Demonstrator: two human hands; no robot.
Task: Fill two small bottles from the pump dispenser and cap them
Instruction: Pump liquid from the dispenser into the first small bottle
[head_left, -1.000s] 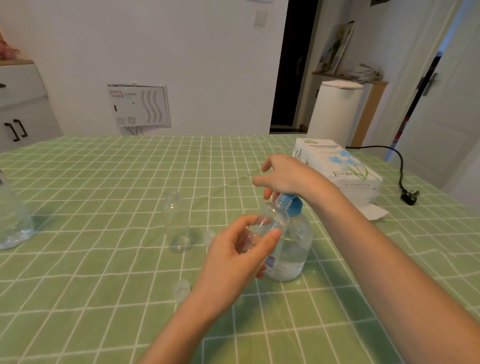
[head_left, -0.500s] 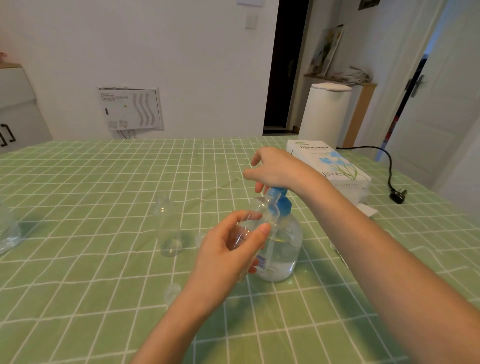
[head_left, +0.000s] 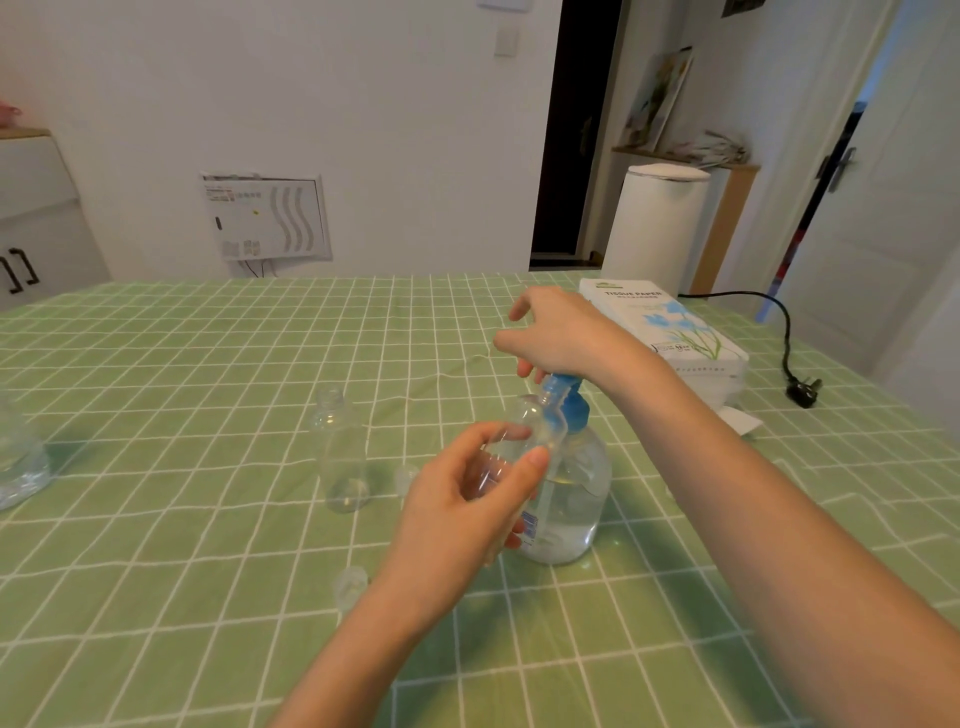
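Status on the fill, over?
Left hand grips small bottle at spout. Right hand presses pump dispenser. Second bottle uncapped, waiting. Nothing in the way.

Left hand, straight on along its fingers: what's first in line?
Likely the pump dispenser: the left hand, gripping a small bottle under the blue nozzle, points straight at it. Depth gap unclear.

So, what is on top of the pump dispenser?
The right hand rests on its blue pump head, covering the top; only the spout and collar show. The left hand holds a small bottle up at the spout. Flowing liquid cannot be seen.
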